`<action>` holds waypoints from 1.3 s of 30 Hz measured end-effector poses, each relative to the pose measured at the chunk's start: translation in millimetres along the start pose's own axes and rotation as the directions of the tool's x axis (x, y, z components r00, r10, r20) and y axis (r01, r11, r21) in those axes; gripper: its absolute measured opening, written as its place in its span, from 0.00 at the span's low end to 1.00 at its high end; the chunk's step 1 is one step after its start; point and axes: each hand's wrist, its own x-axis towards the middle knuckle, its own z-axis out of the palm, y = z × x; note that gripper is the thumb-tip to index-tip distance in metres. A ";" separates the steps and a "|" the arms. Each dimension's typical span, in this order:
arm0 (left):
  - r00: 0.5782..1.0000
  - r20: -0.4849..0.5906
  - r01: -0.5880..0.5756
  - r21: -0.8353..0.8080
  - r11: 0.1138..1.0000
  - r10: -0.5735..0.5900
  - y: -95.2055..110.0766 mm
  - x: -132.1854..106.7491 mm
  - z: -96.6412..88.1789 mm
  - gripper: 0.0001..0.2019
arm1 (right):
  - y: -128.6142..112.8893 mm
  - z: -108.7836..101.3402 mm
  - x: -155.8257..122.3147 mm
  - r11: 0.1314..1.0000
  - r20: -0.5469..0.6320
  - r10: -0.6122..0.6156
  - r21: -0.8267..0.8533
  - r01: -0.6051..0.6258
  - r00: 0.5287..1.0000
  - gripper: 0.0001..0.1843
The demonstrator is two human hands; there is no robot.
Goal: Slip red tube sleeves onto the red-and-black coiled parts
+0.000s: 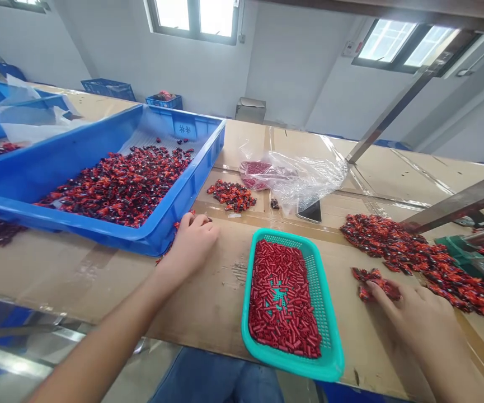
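Note:
My left hand (193, 242) rests on the cardboard-covered table beside the near right corner of a big blue crate (23, 176). Its fingers are curled over a few small red-and-black parts; what they grip is hidden. My right hand (413, 316) lies flat on the table with its fingers stretched out onto a small clump of red-and-black parts (371, 280). Between my hands stands a teal mesh basket (329, 336) filled with short red tubes (283, 296).
The blue crate holds a heap of red-and-black parts (120, 184). A long pile of the same parts (413, 254) lies right, a small pile (231, 195) behind the basket. A clear plastic bag (304, 176), a phone (311, 211) and slanted metal bars (455, 204) stand behind.

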 end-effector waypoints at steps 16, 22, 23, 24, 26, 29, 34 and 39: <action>0.976 -0.210 -0.190 -0.667 0.720 0.063 51.9 -37.8 -27.0 0.06 | -158.2 19.3 -17.0 0.851 0.344 -0.489 -0.013 0.525 0.801 0.11; 0.975 -0.106 -0.040 -0.948 0.315 -0.194 85.6 -69.3 -27.9 0.08 | -154.4 20.4 -14.4 0.859 0.336 -0.502 0.086 0.505 0.797 0.10; 0.973 -0.104 -0.033 -0.947 0.319 -0.208 89.0 -74.1 -27.9 0.08 | -156.2 16.6 -14.3 0.862 0.331 -0.503 0.126 0.491 0.798 0.08; 0.968 -0.118 -0.036 -0.938 0.346 -0.219 92.2 -78.4 -28.5 0.08 | -159.0 11.6 -14.3 0.862 0.327 -0.506 0.164 0.480 0.798 0.07; 0.957 -0.177 -0.062 -0.898 0.435 -0.229 98.1 -84.6 -31.5 0.09 | -167.7 -1.5 -14.5 0.863 0.330 -0.498 0.285 0.418 0.802 0.06; 0.927 -0.350 -0.208 -0.776 0.595 -0.132 104.7 -87.9 -38.1 0.12 | -185.1 -22.8 -15.5 0.816 0.380 -0.455 0.540 0.205 0.805 0.07; 0.873 -0.476 -0.380 -0.530 0.758 0.104 107.5 -91.1 -43.7 0.09 | -206.4 -38.4 -17.6 0.691 0.320 -0.528 0.701 0.178 0.787 0.05; 0.832 -0.499 -0.444 -0.342 0.828 0.241 108.0 -94.3 -47.1 0.11 | -214.2 -39.9 -17.8 0.707 0.322 -0.577 0.656 0.262 0.751 0.08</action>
